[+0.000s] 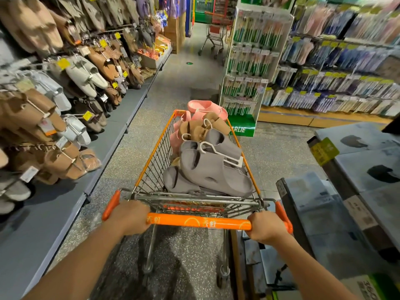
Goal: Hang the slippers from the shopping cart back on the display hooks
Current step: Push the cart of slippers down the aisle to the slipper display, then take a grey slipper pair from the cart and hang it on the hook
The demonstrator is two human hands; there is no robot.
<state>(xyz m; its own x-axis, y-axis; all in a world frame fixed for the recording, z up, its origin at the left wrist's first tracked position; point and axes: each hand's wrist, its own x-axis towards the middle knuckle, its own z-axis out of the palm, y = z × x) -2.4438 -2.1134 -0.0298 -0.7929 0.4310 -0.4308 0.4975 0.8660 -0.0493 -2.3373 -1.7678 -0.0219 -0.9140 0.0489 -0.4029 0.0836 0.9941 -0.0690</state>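
Observation:
An orange-framed wire shopping cart (151, 161) stands in the aisle ahead of me. In it lie grey slippers (207, 169) on a white hanger, brown slippers (199, 128) behind them, and pink slippers (203, 107) at the far end. My left hand (129, 215) grips the left end of the orange cart handle (199, 223). My right hand (267, 227) grips its right end. Along the left wall, the display hooks (71, 61) carry many hanging slippers in brown, grey and white with yellow price tags.
A grey base shelf (65, 204) runs under the slipper wall on the left. A green-based stand of packaged goods (244, 87) sits ahead on the right. Stacked boxes (357, 191) crowd the near right. Another cart (214, 33) is parked far down the aisle.

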